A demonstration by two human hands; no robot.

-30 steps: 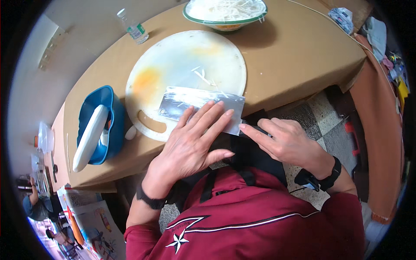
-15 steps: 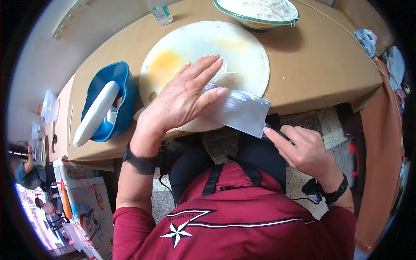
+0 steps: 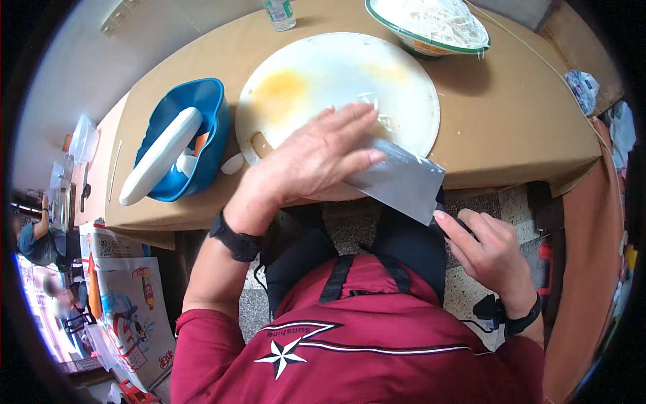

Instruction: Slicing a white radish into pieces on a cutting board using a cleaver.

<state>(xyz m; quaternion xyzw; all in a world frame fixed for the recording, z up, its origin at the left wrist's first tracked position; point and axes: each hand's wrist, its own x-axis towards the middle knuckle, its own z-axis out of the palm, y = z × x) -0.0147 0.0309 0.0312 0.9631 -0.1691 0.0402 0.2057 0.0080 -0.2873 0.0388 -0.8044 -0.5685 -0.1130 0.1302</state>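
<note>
My right hand (image 3: 486, 254) grips the dark handle of a cleaver (image 3: 404, 180). Its broad grey blade lies tilted over the near right edge of a round white cutting board (image 3: 336, 64). Over the blade's left part reaches my left hand (image 3: 313, 153), fingers stretched out and thumb along the metal, covering that end. A few thin white shreds (image 3: 382, 120) lie on the board just beyond my left fingertips. What is under the left palm is hidden.
A blue basin (image 3: 219, 135) on the left holds a long white radish-like vegetable (image 3: 161, 155). Beside the board lies a small white piece (image 3: 232, 163). At the far side stand a bowl heaped with white shreds (image 3: 431, 20) and a clear bottle (image 3: 280, 15). The table's edge (image 3: 511, 176) runs close by.
The view has shifted, so the table things sit farther right. Both hands and the cleaver have drawn slightly toward me over the board. Fewer shreds show beyond my left fingers.
</note>
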